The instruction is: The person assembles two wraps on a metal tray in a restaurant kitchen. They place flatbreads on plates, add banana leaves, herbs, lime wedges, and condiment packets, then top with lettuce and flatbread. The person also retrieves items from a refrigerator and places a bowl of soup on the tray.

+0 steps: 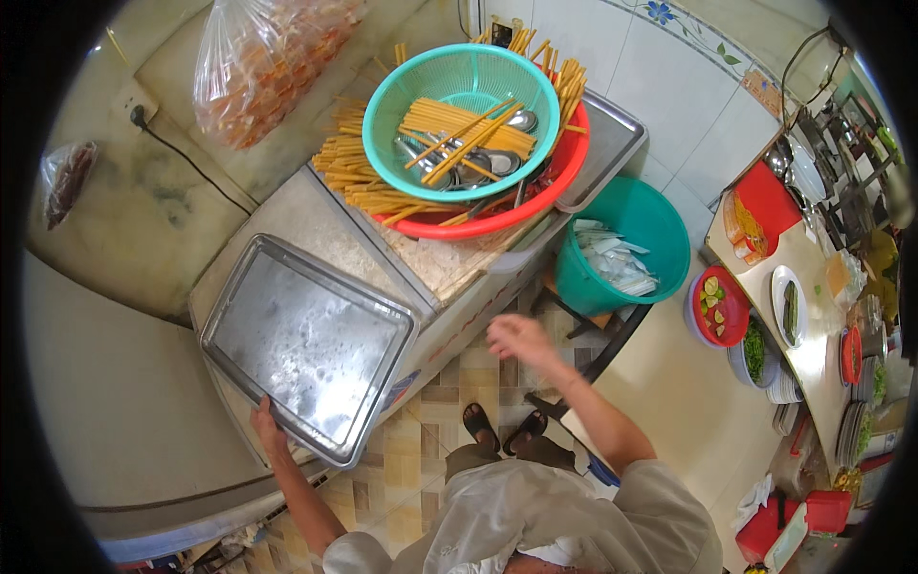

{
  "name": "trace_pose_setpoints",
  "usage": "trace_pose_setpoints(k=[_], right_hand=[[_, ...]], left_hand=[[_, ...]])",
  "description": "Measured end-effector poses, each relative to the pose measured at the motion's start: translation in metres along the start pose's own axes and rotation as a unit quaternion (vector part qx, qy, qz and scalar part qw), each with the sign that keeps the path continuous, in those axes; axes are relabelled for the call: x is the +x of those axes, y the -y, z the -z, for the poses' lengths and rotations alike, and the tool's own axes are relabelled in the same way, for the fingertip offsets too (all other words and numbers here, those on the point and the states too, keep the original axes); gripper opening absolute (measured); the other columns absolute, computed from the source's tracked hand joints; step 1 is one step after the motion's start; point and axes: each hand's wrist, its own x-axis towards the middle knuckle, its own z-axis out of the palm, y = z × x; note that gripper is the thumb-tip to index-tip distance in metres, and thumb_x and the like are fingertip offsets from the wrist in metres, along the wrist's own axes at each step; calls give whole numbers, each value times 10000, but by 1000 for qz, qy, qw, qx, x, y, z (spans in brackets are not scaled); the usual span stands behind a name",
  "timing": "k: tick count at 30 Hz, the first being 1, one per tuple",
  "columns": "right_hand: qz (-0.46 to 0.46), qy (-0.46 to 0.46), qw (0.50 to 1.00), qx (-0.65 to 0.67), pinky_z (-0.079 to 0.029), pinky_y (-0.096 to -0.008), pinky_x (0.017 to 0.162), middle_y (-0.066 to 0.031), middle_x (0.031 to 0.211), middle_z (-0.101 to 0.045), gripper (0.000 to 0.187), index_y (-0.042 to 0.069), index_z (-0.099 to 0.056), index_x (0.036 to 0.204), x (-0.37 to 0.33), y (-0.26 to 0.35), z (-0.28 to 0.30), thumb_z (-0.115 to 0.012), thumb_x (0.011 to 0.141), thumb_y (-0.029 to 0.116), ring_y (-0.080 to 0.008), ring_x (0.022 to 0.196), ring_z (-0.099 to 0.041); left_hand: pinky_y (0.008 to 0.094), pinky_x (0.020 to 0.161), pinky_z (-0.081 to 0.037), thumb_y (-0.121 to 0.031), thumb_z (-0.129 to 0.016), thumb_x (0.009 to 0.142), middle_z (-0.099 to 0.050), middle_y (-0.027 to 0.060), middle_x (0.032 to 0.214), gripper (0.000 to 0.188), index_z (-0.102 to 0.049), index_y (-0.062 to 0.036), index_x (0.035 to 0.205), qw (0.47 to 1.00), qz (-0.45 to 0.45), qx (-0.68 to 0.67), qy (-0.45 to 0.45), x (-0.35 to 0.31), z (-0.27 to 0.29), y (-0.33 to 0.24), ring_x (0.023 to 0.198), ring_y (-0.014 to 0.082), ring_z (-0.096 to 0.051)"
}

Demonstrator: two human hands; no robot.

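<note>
A rectangular metal tray (296,340) with wet spots rests on the worn top at the left. My left hand (270,428) grips its near rim, thumb at the edge. My right hand (518,340) is in the air in front of the cabinet, to the right of the tray; its fingers look curled but are blurred, and I see nothing in it. Beyond it stands a teal basket (378,143) with yellowish chopsticks (478,129) and metal spoons. That sits in a wide red basin (564,182) heaped around with more chopsticks.
A green bucket (626,215) with pale, crumpled pieces stands right of the cabinet. A second metal tray (612,143) lies behind the red basin. The side table (688,421) on the right borders bowls of limes and greens. A plastic bag (263,77) hangs at upper left.
</note>
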Motion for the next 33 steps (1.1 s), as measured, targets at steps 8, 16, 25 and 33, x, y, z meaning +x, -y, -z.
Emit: trace_pose_setpoints(k=[8,16,25,33], right_hand=[[92,-253,962,36,-470,-253,667,-119,963,-545,604,-66,-432,1142,40,65,163,-603,761,371,-175,838,-557],[107,-297,930,187,-483,-285,671,-178,979,-523,688,-134,-385,1129,142,89,238,-667,712,336,-206,825,-546],[211,-424,855,210,-409,-355,573,-175,725,-569,218,-105,-527,768,199,103,217,-481,643,67,-227,624,-507],[364,-457,808,77,-413,-353,606,-174,666,-574,226,-65,-559,759,167,125,221,-437,670,103,-253,582,-510]], left_hand=[[343,842,-404,-205,-560,802,-521,212,1054,447,-445,97,1111,916,-239,311,-87,-32,-144,-32,986,280,-507],[555,817,-394,-391,-551,792,-461,187,1095,503,-396,-66,1144,862,239,-296,335,-145,-450,-55,1050,414,-439],[707,823,-304,-69,-472,702,-403,246,1142,463,-328,38,1128,861,212,-386,256,-106,-458,-57,1075,482,-377],[686,756,-381,-46,-420,714,-449,321,1045,357,-376,132,1021,876,200,-380,221,-94,-449,-63,958,509,-463]])
